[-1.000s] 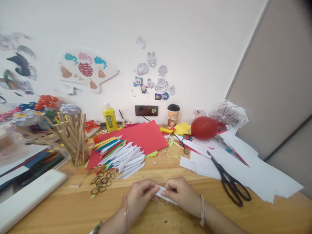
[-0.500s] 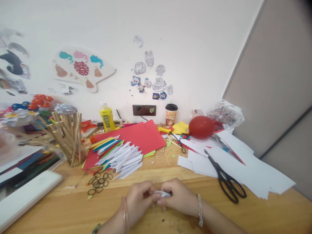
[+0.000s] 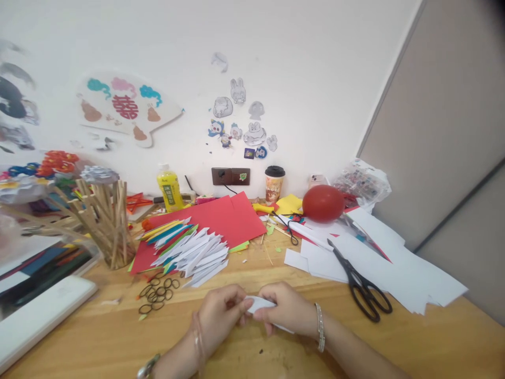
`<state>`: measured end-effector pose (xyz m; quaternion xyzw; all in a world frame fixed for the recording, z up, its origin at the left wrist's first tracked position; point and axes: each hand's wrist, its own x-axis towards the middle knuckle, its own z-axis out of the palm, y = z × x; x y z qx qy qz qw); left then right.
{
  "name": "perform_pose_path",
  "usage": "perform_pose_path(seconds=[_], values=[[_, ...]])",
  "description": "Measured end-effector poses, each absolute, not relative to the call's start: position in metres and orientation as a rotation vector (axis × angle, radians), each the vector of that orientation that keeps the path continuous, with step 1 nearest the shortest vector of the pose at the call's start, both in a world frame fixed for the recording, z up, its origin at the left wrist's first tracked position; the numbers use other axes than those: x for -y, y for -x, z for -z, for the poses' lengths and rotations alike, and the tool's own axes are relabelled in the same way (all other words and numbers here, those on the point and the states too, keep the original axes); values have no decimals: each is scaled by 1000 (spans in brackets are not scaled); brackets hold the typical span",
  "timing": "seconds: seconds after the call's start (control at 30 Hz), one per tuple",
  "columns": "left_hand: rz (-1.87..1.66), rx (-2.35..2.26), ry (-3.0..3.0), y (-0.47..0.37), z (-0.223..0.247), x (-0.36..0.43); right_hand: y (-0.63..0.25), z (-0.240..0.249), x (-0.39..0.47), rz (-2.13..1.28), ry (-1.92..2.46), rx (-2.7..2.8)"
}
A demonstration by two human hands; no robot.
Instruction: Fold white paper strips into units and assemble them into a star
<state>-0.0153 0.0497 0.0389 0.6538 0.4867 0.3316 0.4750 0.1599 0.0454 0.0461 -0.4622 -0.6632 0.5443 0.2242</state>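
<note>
Between both hands, just above the wooden table's near edge, is a small piece of white paper (image 3: 261, 303) that looks folded. My left hand (image 3: 225, 311) pinches its left end between thumb and fingers. Closed over the right part is my right hand (image 3: 284, 309), and a white tip of the paper shows below its palm. Beyond them lies a pile of folded paper strips (image 3: 205, 255), mostly white with some blue, yellow and green, on red paper sheets (image 3: 240, 221). Several black rubber bands (image 3: 158, 293) lie left of my left hand.
Black scissors (image 3: 361, 284) rest at the right on white paper sheets (image 3: 410, 279). Behind stand a red balloon (image 3: 323, 203), a lidded cup (image 3: 274, 187) and a yellow bottle (image 3: 169, 189). At left are a holder of wooden sticks (image 3: 112, 226) and a long white box (image 3: 43, 321).
My hands have risen slightly and moved a little apart. More of the white paper shows between them and below my right palm. The camera view has shifted slightly.
</note>
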Motion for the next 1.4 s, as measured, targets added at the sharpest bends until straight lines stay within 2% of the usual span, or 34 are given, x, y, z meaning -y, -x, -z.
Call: perform_pose_path(seconds=[0.3, 0.5, 0.63, 0.7, 0.9, 1.0, 1.13, 1.4], values=[[-920, -1286, -1573, 30, -41, -59, -194, -55, -60, -1436, 1264, 1861], [-1130, -1402, -1535, 48, -44, -75, -212, -43, -76, -1104, 1299, 1690], [-1055, -1316, -1488, 36, -44, -67, -187, -32, -71, -1288, 1081, 1678], [-989, -1305, -1507, 29, -45, -61, -177, -32, -65, -1373, 1112, 1611], [-506, -1205, -1954, 27, -51, -48, -170, -38, -54, -1386, 1177, 1779], [-344, -1087, -1957, 24, -47, -44, -166, -36, -52, -1478, 1143, 1705], [-343, -1100, -1820, 18, -42, -41, -160, -32, -52, -1526, 1174, 1566], [-363, -1090, -1901, 10, -50, -38, -160, -37, -49, -1485, 1192, 1625]])
